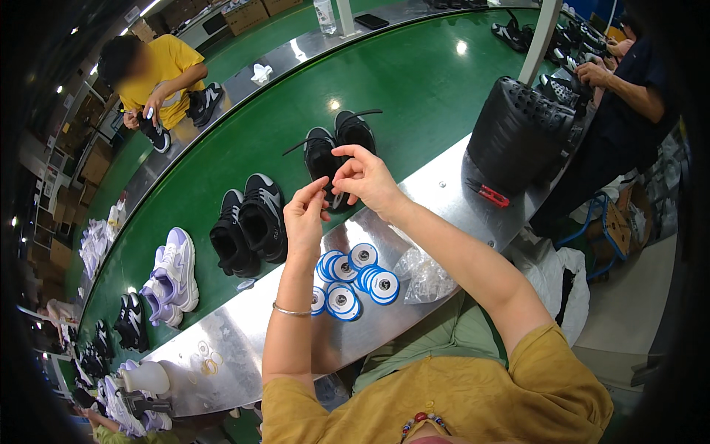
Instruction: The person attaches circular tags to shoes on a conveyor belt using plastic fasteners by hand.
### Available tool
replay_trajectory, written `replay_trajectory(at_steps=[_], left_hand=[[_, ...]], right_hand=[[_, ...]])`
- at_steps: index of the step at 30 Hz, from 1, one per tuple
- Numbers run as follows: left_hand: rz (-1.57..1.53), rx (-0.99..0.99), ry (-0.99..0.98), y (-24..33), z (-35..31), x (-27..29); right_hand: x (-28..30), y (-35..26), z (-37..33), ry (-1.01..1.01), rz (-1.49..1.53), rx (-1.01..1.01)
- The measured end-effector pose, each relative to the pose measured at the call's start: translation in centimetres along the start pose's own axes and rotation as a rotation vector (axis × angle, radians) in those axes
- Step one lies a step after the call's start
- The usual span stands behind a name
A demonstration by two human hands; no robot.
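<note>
Both my hands are raised over the near metal edge, in front of a pair of black shoes (pixel 319 152) with loose laces. Thumb and fingers of my left hand (pixel 305 212) come together in a pinch; whatever is in them is too small to make out. Close by on the right, my right hand (pixel 367 180) is bent with its fingertips drawn in, and a small pale thing shows below them, unclear in kind. Beneath the hands, several round white tags with blue rims (pixel 343 300) lie in overlapping piles. A crumpled clear plastic bag (pixel 425 277) sits beside them.
On the green belt (pixel 421 89) stand black-and-grey shoes (pixel 255 214) and lilac-white sneakers (pixel 171 274). A black perforated bin (pixel 510 137) and red-handled snips (pixel 488 194) are at right. Rubber rings (pixel 208 359) lie at lower left. Co-workers handle shoes across the belt and at far right.
</note>
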State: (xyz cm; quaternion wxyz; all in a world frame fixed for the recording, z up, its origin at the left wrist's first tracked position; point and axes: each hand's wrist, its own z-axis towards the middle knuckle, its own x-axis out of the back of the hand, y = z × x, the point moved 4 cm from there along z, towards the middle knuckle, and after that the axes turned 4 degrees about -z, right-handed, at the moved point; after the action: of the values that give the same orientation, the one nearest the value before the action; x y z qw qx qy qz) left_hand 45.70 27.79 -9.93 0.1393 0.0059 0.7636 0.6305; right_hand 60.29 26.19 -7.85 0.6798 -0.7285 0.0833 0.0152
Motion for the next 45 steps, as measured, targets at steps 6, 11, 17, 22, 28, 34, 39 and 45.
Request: replay_trajectory(at_steps=[6,11,17,22,28,34,39,45], left_hand=[[-0.003,-0.001,-0.047,0.5,-0.1,-0.1],[-0.009,-0.002,-0.061,0.6,-0.2,0.0],[0.016,-0.019,-0.071,0.3,0.0,0.3],[0.027,-0.036,-0.068,0.2,0.1,0.5],[0.048,-0.028,-0.067,0.4,0.1,0.6],[0.06,-0.033,-0.079,0.3,0.2,0.8],[0.058,-0.044,-0.087,0.3,0.3,1.1],[0.06,-0.005,-0.086,0.3,0.2,1.9]], right_hand=[[-0.4,0.5,0.5,-0.024,-0.066,0.029],[-0.7,0.3,0.4,-0.014,-0.083,0.08],[-0.8,0.5,0.5,-0.038,-0.114,0.104],[-0.8,0.5,0.6,-0.036,-0.107,0.104],[-1.4,1.4,0.9,-0.074,-0.135,0.099],[-1.4,1.9,1.3,-0.052,-0.215,0.148],[-1.9,1.7,1.1,-0.11,-0.259,0.119],[-2.0,2.1,1.5,-0.118,-0.249,0.121]])
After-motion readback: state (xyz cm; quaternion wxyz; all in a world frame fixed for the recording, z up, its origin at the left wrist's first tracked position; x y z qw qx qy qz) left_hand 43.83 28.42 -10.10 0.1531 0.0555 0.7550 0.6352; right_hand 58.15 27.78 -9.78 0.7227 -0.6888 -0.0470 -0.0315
